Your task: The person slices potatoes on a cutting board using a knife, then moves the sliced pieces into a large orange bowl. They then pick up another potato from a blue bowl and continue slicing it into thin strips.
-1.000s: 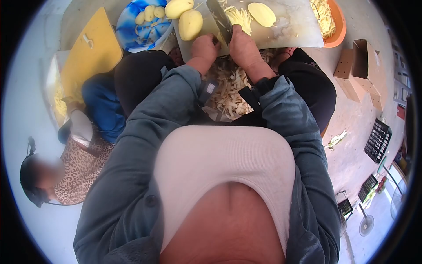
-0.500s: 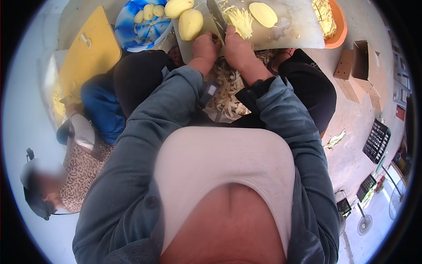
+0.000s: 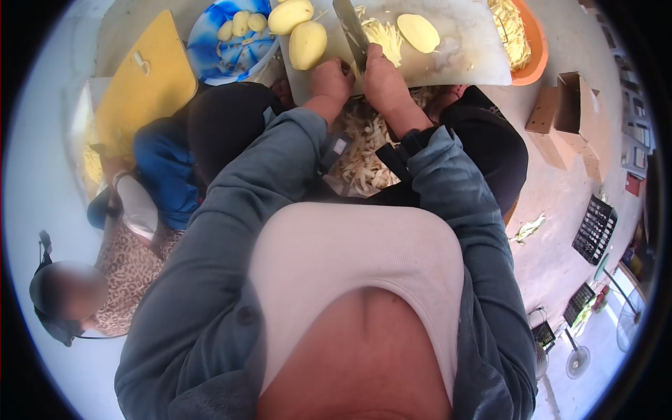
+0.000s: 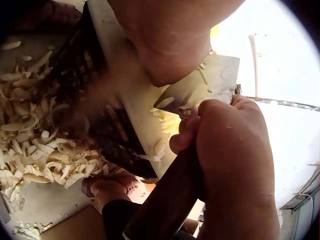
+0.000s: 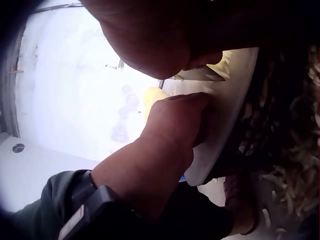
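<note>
My right hand (image 3: pixel 385 80) grips the dark handle (image 4: pixel 165 200) of a broad-bladed kitchen knife (image 3: pixel 352 28). The blade stands on a pale cutting board (image 3: pixel 462 52), close beside my left hand (image 3: pixel 332 80). That left hand has its fingers curled down at the board's near edge, around pale potato slices mostly hidden beneath it. Right of the blade lie a pile of potato shreds (image 3: pixel 383 40) and a halved potato (image 3: pixel 418 33). Two peeled potatoes, the nearer potato (image 3: pixel 308 45) among them, sit left of the blade. A few shreds cling to the blade in the left wrist view.
Below the board, a dark crate (image 4: pixel 120 130) and heaped peelings (image 3: pixel 364 164) lie between the legs. A blue-and-white basin (image 3: pixel 199 56) with small potatoes stands left, an orange bowl (image 3: pixel 537 59) of shreds right. Another person (image 3: pixel 136 280) sits left by a yellow board (image 3: pixel 154 77). Cardboard boxes (image 3: pixel 577 112) stand right.
My right hand and the knife have shifted slightly beside my left hand, which stays on the slices. The head view has moved a little. The other person's head has dipped, then risen.
</note>
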{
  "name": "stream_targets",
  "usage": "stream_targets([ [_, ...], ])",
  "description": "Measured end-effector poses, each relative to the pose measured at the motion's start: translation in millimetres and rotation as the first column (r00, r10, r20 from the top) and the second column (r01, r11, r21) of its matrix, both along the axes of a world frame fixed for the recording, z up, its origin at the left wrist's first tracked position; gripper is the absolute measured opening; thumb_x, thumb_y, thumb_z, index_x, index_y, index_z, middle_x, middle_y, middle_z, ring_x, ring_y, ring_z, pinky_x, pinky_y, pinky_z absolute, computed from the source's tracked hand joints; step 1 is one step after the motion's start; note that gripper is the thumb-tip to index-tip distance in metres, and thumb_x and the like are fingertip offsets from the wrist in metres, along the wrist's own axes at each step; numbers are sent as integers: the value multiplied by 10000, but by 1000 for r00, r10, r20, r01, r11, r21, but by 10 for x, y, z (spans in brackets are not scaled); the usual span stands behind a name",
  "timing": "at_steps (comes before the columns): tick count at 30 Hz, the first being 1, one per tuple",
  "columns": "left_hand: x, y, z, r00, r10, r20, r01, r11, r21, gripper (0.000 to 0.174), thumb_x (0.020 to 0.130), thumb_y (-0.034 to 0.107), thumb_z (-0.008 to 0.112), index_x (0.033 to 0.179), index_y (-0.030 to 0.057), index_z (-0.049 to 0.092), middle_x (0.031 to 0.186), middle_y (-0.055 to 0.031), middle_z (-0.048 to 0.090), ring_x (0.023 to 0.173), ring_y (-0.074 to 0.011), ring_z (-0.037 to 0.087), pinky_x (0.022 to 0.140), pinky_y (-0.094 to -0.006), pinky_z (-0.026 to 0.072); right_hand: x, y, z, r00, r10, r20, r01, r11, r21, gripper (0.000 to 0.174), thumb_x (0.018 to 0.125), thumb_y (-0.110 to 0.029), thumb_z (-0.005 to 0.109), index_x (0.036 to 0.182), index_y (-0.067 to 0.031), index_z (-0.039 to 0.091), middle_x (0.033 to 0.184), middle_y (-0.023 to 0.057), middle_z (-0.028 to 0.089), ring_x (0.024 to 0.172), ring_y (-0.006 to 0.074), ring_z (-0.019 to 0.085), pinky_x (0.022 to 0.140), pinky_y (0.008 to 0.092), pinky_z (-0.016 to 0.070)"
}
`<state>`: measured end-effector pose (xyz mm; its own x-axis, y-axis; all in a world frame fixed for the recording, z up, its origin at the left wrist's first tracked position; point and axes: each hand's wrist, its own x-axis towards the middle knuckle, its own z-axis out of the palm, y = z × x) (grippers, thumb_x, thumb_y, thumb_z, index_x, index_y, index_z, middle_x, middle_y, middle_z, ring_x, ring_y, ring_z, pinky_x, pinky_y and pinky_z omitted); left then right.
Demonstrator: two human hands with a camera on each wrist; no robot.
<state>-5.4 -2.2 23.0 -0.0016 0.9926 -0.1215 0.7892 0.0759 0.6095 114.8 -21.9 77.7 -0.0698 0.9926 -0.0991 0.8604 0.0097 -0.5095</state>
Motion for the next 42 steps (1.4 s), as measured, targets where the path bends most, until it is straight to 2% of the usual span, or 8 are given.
stream_targets([
  [13, 34, 13, -31, 999, -1, 46, -1, 999, 44, 179, 707, 206, 653, 820, 68, 656, 800, -167, 656, 793, -347, 634, 731, -429, 498, -45, -56, 50, 989, -46, -139, 53, 998, 44, 238, 778, 31, 440, 1002, 65, 368, 803, 329, 587, 791, 474, 590, 699, 509, 475],
  [16, 46, 5, -18, 999, 35, 37, -35, 999, 11, 206, 737, 242, 627, 845, 71, 665, 809, -170, 658, 799, -348, 635, 726, -425, 498, -75, -18, 17, 990, -88, -111, 71, 987, -145, 296, 810, -44, 516, 1055, 33, 369, 966, 301, 571, 874, 451, 594, 755, 481, 488],
  [26, 64, 21, 3, 999, 24, -43, -25, 999, -34, 229, 767, 297, 592, 871, 108, 667, 853, -157, 663, 833, -332, 637, 748, -417, 494, -69, 70, -64, 976, -99, -196, 105, 994, 23, 251, 787, -7, 490, 1000, 54, 373, 819, 325, 590, 804, 459, 596, 717, 491, 484],
  [28, 58, 45, -67, 999, 9, -50, -14, 994, -109, 211, 773, 288, 582, 899, 140, 665, 887, -142, 665, 856, -316, 638, 763, -409, 495, -54, 82, 70, 980, -117, -161, 115, 993, -25, 305, 780, -61, 583, 1012, 27, 405, 877, 281, 598, 847, 433, 601, 735, 470, 489],
  [33, 98, 119, -275, 998, 23, 53, -22, 1000, -20, 202, 753, 251, 601, 922, 158, 660, 883, -113, 670, 839, -308, 641, 767, -406, 497, 162, 53, 574, 958, -98, -271, 149, 974, 173, 296, 780, -25, 546, 1032, 68, 422, 817, 298, 591, 830, 457, 584, 720, 486, 474],
  [37, 160, 140, -194, 988, 17, 154, -37, 991, 129, 272, 736, 290, 627, 922, 92, 649, 761, -101, 664, 708, -256, 645, 680, -373, 504, 352, -10, 887, 845, -129, -519, 264, 944, 196, 303, 818, -35, 478, 1105, 59, 446, 833, 282, 598, 797, 436, 595, 696, 460, 467],
  [40, 296, 270, -211, 916, 69, 394, -94, 995, 43, 291, 780, 303, 602, 981, 95, 623, 788, -99, 656, 688, -242, 635, 654, -373, 499, 472, -71, 1165, 618, -284, -733, 354, 933, -63, 335, 835, -40, 455, 1156, 54, 441, 763, 174, 591, 549, 233, 583, 521, 358, 475],
  [42, 374, 398, -190, 826, 96, 555, -101, 995, -22, 315, 810, 327, 589, 1030, 103, 605, 807, -93, 651, 684, -235, 628, 637, -371, 496, 532, -60, 1182, 523, -297, -799, 380, 920, -94, 337, 832, -36, 450, 1157, 55, 435, 752, 164, 584, 520, 213, 568, 488, 330, 466],
])
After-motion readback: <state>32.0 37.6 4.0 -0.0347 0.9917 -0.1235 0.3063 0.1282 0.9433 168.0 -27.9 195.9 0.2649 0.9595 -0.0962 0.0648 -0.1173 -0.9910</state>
